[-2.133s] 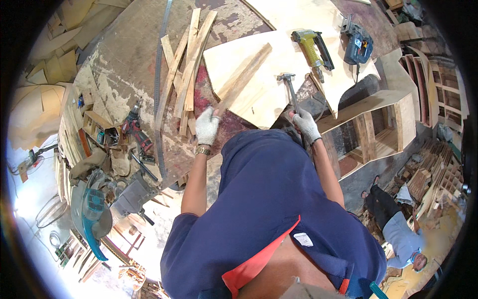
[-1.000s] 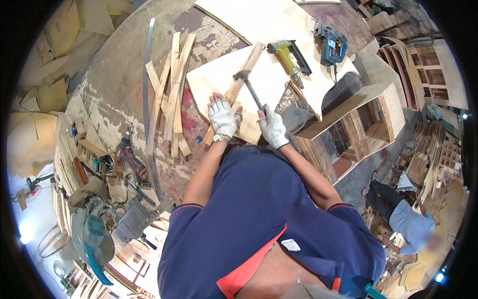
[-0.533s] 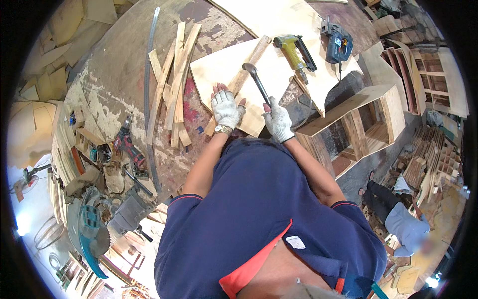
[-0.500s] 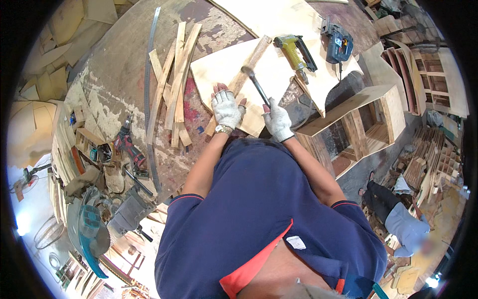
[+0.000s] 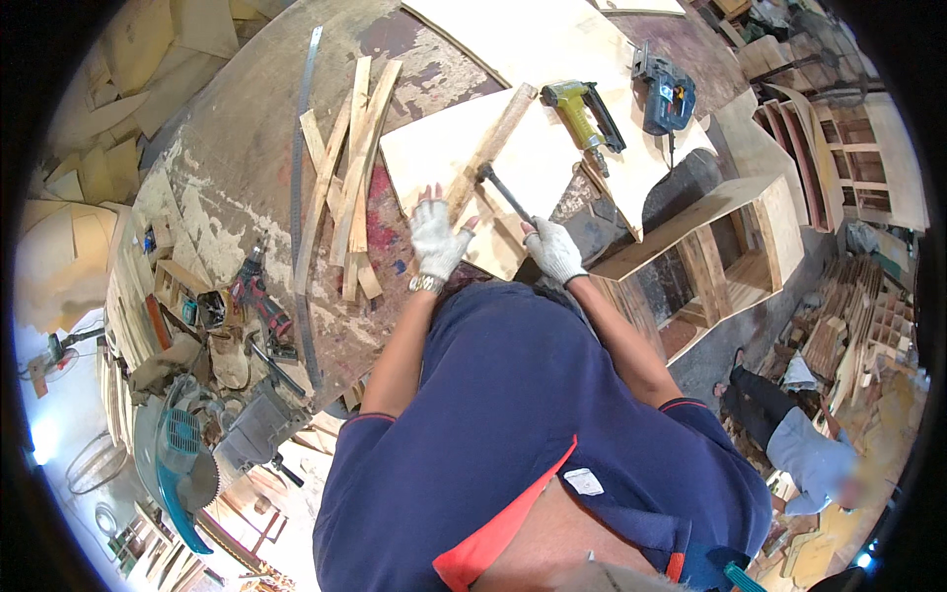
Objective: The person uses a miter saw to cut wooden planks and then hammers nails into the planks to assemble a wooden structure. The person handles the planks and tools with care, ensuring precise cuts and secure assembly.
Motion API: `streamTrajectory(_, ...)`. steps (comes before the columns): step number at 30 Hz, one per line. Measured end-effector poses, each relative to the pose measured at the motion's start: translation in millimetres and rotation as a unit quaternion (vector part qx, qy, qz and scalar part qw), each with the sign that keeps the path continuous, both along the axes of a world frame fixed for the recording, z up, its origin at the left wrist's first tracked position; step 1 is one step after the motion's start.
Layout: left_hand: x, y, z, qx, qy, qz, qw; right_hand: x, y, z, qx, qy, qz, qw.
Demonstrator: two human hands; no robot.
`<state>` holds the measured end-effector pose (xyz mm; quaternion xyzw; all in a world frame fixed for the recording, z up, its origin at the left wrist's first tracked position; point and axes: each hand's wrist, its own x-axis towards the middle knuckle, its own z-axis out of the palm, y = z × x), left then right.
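Observation:
In a white fingerless glove, my left hand (image 5: 439, 240) is open with its fingers spread, at the near left edge of a pale plywood sheet (image 5: 419, 148). Its thumb points toward a narrow wood strip (image 5: 495, 143) lying slantwise across the sheet; I cannot tell whether it touches the strip. My right hand (image 5: 554, 253), gloved the same way, is closed around the handle of a hammer (image 5: 507, 195). The hammer's head is over the strip's near part, and whether it touches the wood is unclear. The strip's near end is partly hidden by my left hand.
A yellow-green nail gun (image 5: 584, 118) and a blue jigsaw (image 5: 667, 96) lie beyond the hammer. Loose wood strips (image 5: 350, 187) and a metal ruler (image 5: 297, 178) are at left. An open wooden frame (image 5: 705, 261) stands right. A person (image 5: 804, 444) is at the far right.
The hammer's head has come down and nearer to me along the strip. My left hand has shifted slightly left and nearer, its fingers more spread. The view has moved slightly.

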<state>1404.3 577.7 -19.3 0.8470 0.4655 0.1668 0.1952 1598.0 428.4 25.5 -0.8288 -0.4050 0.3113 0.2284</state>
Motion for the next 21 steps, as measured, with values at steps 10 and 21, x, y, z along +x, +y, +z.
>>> streamTrajectory(10, -69, -41, 10, -0.069, -0.185, 0.032, 0.98, 21, -95, -14, 0.046, 0.02, -0.204, 0.978)
streamTrajectory(21, 88, 45, 7, -0.626, -0.407, 0.042, 0.664, 14, -107, -9, 0.061, 0.03, -0.263, 0.962)
